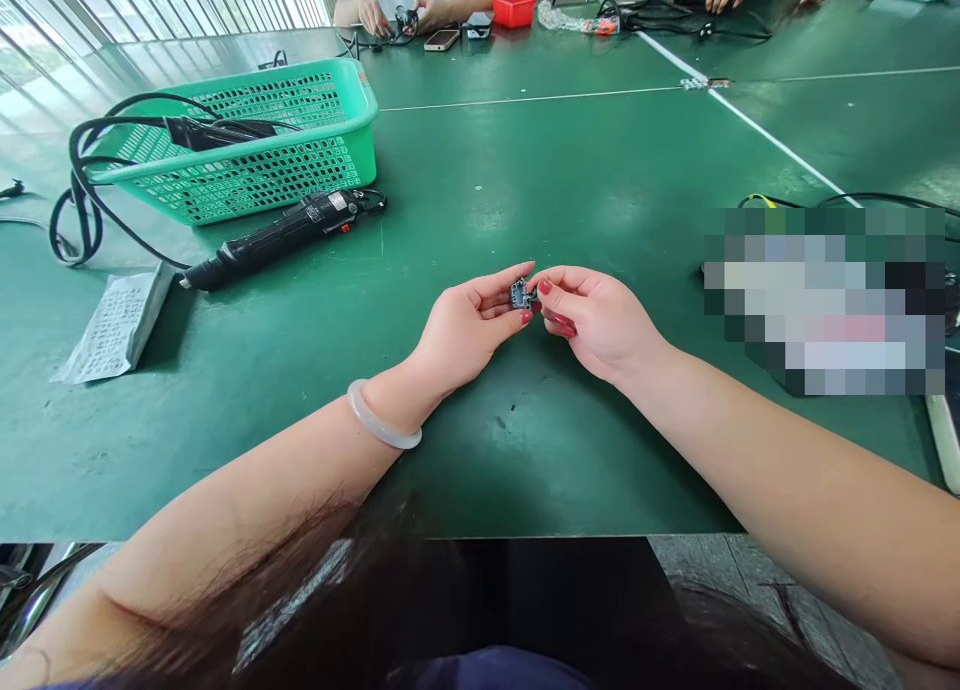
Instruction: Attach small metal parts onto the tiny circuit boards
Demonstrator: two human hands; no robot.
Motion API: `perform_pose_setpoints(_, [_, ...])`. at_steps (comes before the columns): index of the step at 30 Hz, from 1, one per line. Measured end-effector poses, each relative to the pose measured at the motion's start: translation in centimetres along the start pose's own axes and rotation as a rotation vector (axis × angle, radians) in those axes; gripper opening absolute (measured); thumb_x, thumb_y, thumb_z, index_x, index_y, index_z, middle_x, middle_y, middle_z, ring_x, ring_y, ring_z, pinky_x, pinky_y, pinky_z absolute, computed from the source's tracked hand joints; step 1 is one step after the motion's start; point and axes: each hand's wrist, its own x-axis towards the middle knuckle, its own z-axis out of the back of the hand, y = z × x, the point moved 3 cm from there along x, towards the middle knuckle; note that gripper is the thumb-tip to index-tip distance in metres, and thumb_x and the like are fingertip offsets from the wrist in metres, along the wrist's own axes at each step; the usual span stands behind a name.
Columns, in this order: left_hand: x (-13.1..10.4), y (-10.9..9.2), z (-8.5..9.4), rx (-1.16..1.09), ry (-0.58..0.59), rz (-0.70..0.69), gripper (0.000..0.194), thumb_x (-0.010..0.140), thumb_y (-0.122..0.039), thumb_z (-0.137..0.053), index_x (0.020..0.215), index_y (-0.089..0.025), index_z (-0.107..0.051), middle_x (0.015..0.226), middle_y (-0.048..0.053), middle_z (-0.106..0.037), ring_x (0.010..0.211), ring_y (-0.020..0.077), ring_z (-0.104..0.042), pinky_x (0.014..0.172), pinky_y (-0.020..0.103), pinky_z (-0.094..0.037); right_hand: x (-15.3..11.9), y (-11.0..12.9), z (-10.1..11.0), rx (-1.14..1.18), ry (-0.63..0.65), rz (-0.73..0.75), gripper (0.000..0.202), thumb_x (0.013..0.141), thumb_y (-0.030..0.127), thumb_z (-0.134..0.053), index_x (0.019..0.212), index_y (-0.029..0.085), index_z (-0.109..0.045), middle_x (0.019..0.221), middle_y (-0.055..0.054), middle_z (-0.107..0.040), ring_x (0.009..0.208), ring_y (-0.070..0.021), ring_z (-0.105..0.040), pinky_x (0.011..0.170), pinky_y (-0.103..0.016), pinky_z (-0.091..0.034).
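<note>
Over the middle of the green table [480, 450], my two hands meet around a small dark part with grey metallic details [520, 293]; its exact kind is too small to make out. My left hand [469, 325] grips it from the left between thumb and fingers. From the right, my right hand [592, 315] pinches at its right edge with thumb and forefinger, the other fingers curled in. What lies between those right fingertips is mostly hidden. A pale bangle [382, 417] circles my left wrist.
Left lies a black electric screwdriver [277, 238] beside a green basket [262, 140] with black cables. A paper packet [116, 320] lies at far left. At right is a blurred-out patch [825, 305]. Across the table, people's hands [390, 15] work near a red box [514, 10] and phone [442, 40].
</note>
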Motion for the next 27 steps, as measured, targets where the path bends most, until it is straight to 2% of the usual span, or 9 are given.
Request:
perform_pose_setpoints(4, [-0.1, 0.0, 0.0, 0.011, -0.009, 0.009, 0.056, 0.079, -0.013, -0.074, 0.134, -0.015, -0.066, 0.126, 0.009, -0.076, 0.119, 0.0241, -0.070, 0.109, 0.042, -0.055, 0.0, -0.2, 0.1, -0.011, -0.006, 0.021, 0.052, 0.049, 0.061, -0.093, 0.072, 0.020, -0.071, 0.062, 0.004, -0.053, 0.056, -0.0071, -0.035, 0.051, -0.027, -0.023])
perform_pose_setpoints(9, [-0.2, -0.2, 0.0, 0.008, -0.027, 0.001, 0.050, 0.083, -0.018, -0.074, 0.132, -0.014, -0.067, 0.121, 0.009, -0.077, 0.117, 0.0229, -0.071, 0.110, 0.042, -0.053, 0.0, -0.2, 0.1, -0.094, -0.023, 0.098, 0.049, 0.057, 0.063, -0.089, 0.078, 0.021, -0.074, 0.068, 0.002, -0.061, 0.057, -0.0084, -0.037, 0.051, -0.029, -0.025])
perform_pose_setpoints(13, [-0.2, -0.2, 0.0, -0.003, -0.051, 0.004, 0.047, 0.082, -0.020, -0.076, 0.128, -0.016, -0.070, 0.118, 0.008, -0.078, 0.112, 0.0225, -0.073, 0.109, 0.042, -0.054, -0.2, 0.1, 0.1, -0.195, -0.051, 0.209, 0.035, 0.069, 0.055, -0.085, 0.081, 0.023, -0.077, 0.075, 0.001, -0.066, 0.060, -0.0096, -0.041, 0.054, -0.029, -0.030])
perform_pose_setpoints(16, [-0.2, -0.1, 0.1, -0.016, -0.061, 0.003, 0.047, 0.080, -0.022, -0.078, 0.126, -0.016, -0.071, 0.115, 0.008, -0.079, 0.110, 0.0228, -0.073, 0.108, 0.043, -0.054, -0.3, 0.2, 0.3, -0.290, -0.094, 0.256, 0.028, 0.075, 0.050, -0.082, 0.083, 0.023, -0.077, 0.072, 0.002, -0.065, 0.059, -0.0098, -0.043, 0.059, -0.031, -0.036])
perform_pose_setpoints(20, [0.0, 0.1, 0.2, -0.022, -0.062, -0.016, 0.046, 0.080, -0.022, -0.078, 0.125, -0.017, -0.072, 0.114, 0.007, -0.079, 0.109, 0.0229, -0.073, 0.106, 0.043, -0.055, -0.2, 0.1, 0.6, -0.356, -0.095, 0.282, 0.030, 0.073, 0.050, -0.083, 0.087, 0.024, -0.079, 0.079, 0.000, -0.067, 0.065, -0.0119, -0.049, 0.065, -0.033, -0.042])
perform_pose_setpoints(23, [0.0, 0.2, 0.2, -0.003, -0.074, -0.012, 0.046, 0.080, -0.020, -0.076, 0.126, -0.019, -0.071, 0.110, 0.006, -0.080, 0.103, 0.0217, -0.074, 0.104, 0.044, -0.056, -0.2, 0.3, 0.7, -0.408, -0.096, 0.315, 0.023, 0.074, 0.044, -0.084, 0.088, 0.026, -0.082, 0.088, -0.002, -0.070, 0.075, -0.0156, -0.057, 0.072, -0.036, -0.045])
perform_pose_setpoints(27, [0.0, 0.2, 0.3, 0.046, -0.082, 0.005, 0.045, 0.082, -0.018, -0.074, 0.126, -0.022, -0.070, 0.100, 0.003, -0.081, 0.096, 0.0208, -0.074, 0.103, 0.045, -0.057, -0.6, 0.9, 0.6, -0.516, -0.131, 0.361, 0.011, 0.079, 0.035, -0.080, 0.087, 0.028, -0.084, 0.082, -0.002, -0.069, 0.073, -0.0157, -0.055, 0.069, -0.036, -0.045])
